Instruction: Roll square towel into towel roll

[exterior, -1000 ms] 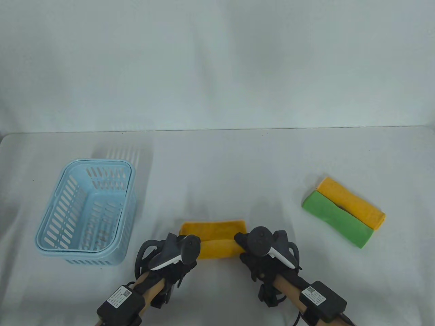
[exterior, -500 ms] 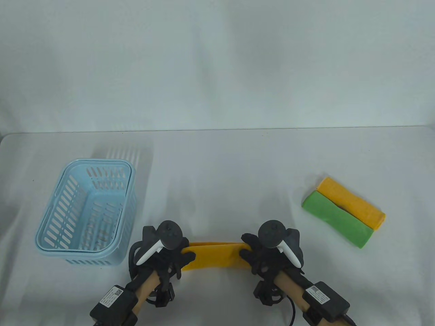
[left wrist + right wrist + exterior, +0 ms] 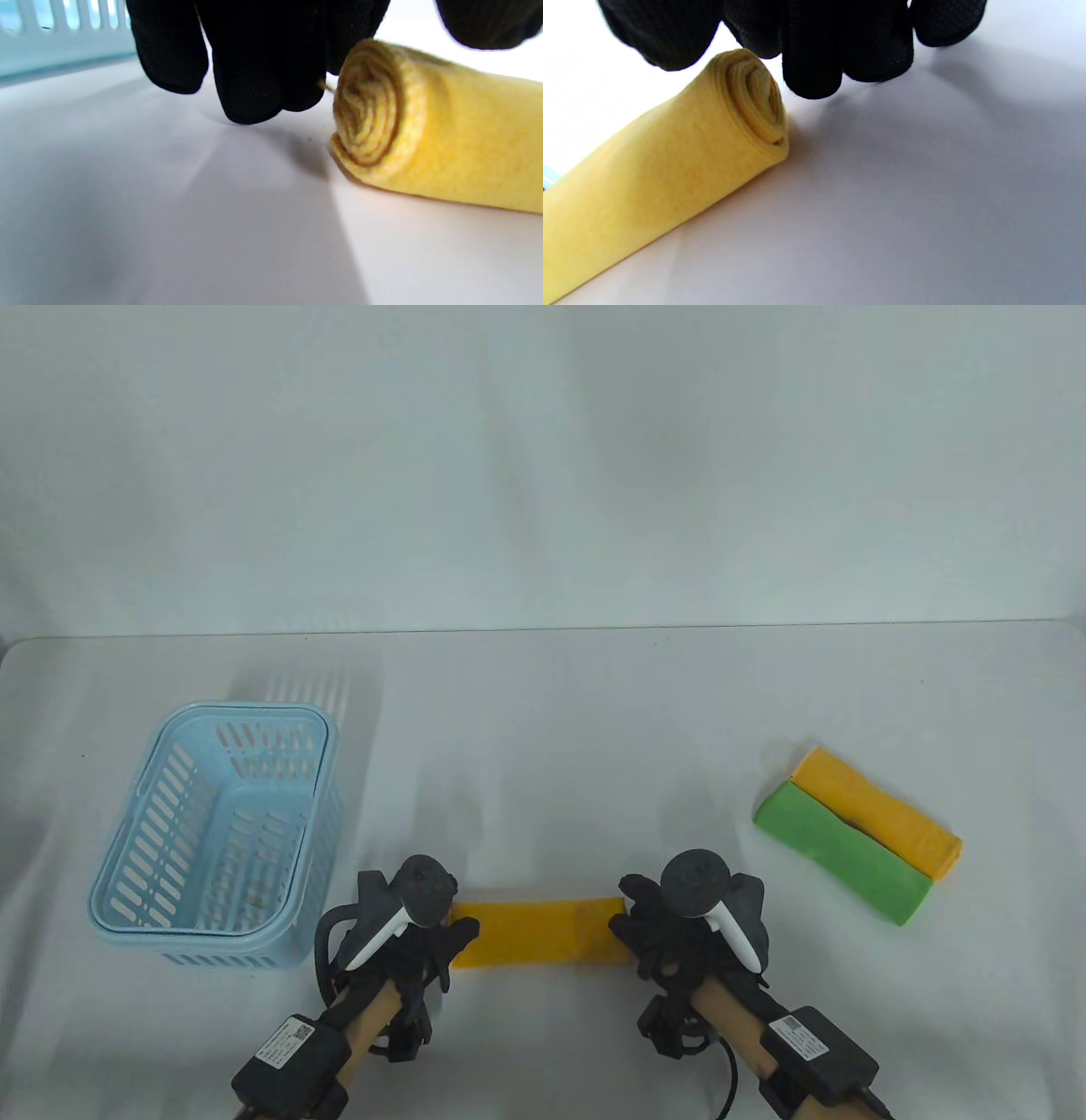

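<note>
Since a second ago the yellow towel (image 3: 536, 932) has rolled nearer into a full roll; soft and light, it is best gripped at both ends, where left hand (image 3: 422, 937) and right hand (image 3: 670, 937) hang loosely curled, holding nothing

Both forearms enter from the bottom edge of the table view, each with a black box strapped near the wrist. The left hand (image 3: 416, 937) sits at about 7 o'clock from the table's middle, tracker on its back, gloved fingers (image 3: 254, 80) hanging down with tips toward 3 o'clock. The right hand (image 3: 670, 933) sits at about 5 o'clock, its fingers (image 3: 814, 55) drooping likewise, tips toward 9 o'clock. Neither hand seems to grip anything, though the thumbs are blurred.
</note>
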`<state>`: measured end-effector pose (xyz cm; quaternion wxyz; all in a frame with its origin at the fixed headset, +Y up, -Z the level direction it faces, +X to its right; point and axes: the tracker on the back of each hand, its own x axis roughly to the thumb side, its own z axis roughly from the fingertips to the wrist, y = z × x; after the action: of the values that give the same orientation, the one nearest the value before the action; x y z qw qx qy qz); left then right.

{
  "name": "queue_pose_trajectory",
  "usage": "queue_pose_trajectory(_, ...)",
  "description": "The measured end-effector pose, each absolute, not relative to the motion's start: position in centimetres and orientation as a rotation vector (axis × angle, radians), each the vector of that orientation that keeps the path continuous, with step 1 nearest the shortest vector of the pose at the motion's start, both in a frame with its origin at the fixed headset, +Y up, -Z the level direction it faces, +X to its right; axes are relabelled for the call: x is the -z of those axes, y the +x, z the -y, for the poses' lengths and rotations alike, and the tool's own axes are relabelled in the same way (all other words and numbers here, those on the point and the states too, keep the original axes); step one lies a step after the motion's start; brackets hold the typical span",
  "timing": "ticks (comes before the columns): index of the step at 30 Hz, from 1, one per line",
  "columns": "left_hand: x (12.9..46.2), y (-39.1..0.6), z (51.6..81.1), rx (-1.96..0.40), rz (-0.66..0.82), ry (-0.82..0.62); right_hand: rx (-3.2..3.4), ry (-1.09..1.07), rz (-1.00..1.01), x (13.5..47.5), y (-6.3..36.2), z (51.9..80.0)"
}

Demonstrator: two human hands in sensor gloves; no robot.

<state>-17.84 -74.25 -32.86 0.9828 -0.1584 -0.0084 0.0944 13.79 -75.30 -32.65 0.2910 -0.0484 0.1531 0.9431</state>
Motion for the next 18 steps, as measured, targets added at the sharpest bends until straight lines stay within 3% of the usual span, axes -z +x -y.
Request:
queue_pose_trajectory(11, 32.3, -17.6, 72.8, -0.159, 0.056, -0.224, -2.522, -0.115, -0.377, 32.7, 13.9, 74.9)
queue_pose_trajectory(18, 30.9, -17.1, 69.9, -0.155, 0.13, -0.081, -2.601, 0.012, -0.27, 32.0, 13.3, 73.0)
